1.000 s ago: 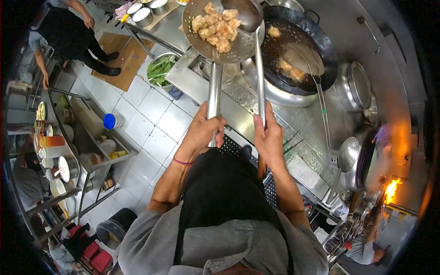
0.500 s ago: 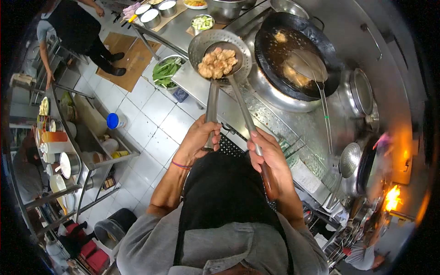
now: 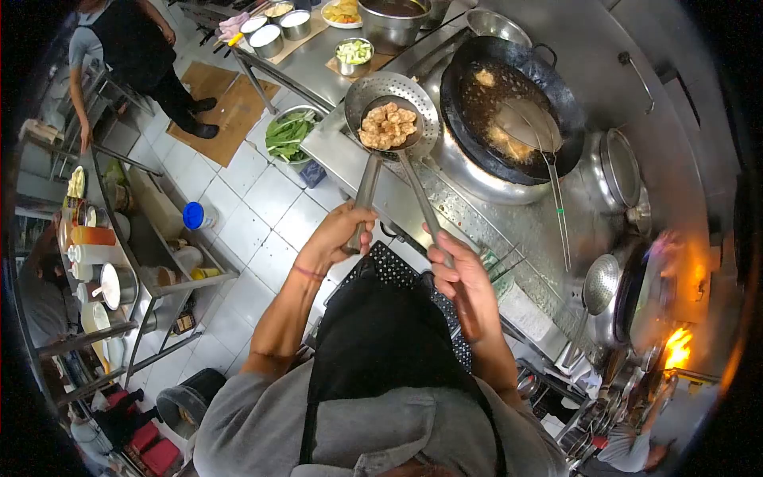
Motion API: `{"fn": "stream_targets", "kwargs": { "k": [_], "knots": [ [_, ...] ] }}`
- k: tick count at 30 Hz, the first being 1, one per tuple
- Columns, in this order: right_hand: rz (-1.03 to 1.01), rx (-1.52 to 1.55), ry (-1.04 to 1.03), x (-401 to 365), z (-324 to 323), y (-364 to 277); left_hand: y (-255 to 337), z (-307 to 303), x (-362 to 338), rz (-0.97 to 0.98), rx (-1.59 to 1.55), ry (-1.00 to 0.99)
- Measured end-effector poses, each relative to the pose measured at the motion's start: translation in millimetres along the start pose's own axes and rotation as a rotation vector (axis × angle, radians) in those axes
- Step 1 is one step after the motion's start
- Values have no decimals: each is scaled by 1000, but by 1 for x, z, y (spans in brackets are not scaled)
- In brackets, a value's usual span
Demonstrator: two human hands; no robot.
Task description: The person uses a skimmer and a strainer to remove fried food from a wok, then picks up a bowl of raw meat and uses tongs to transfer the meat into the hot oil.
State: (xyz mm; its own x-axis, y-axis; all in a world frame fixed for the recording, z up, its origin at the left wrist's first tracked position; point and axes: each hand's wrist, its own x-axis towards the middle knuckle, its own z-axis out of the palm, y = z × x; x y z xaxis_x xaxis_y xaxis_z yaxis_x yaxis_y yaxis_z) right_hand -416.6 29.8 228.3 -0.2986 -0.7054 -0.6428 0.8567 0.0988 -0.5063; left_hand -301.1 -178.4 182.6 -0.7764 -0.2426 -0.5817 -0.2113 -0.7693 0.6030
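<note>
My left hand (image 3: pixel 347 230) is closed around the metal handle of a large perforated skimmer (image 3: pixel 375 89). My right hand (image 3: pixel 461 266) grips a long ladle (image 3: pixel 419 189) whose handle ends in brown wood. The ladle's dark bowl appears to sit inside the skimmer, and the two handles spread apart toward me. Browned fried pieces (image 3: pixel 388 126) lie heaped in the bowl; the skimmer is over the counter's edge. To the right, a black wok (image 3: pixel 455 119) holds dark bubbling oil with a few pieces in it. A wire mesh strainer (image 3: pixel 524 123) rests there, its handle over the rim.
A steel bowl of chopped green vegetables (image 3: pixel 354 54) stands on the steel counter (image 3: pixel 485 226). Leafy greens (image 3: pixel 291 137) fill a floor basin. Another skimmer (image 3: pixel 601 285) lies near flames (image 3: pixel 678 348) at right. One person (image 3: pixel 131 48) stands far left; a shelf of sauces (image 3: pixel 95 246) is below.
The skimmer and ladle have shifted slightly right and toward me with the fried pieces still in them. My view has moved a little. Both hands keep their grip.
</note>
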Motion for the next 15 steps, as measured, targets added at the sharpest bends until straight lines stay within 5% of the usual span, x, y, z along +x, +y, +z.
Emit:
{"fn": "stream_targets", "kwargs": {
  "k": [7,11,15],
  "knots": [
    [57,84,-89,33,-20,-3,-14,-24,32,-73,-131,-75],
    [6,74,-90,35,-18,-11,-21,-42,70,-137,-352,-285],
    [-62,-157,-23,26,-9,-17,-44,-51,90,-71,-340,-319]
  ]
}}
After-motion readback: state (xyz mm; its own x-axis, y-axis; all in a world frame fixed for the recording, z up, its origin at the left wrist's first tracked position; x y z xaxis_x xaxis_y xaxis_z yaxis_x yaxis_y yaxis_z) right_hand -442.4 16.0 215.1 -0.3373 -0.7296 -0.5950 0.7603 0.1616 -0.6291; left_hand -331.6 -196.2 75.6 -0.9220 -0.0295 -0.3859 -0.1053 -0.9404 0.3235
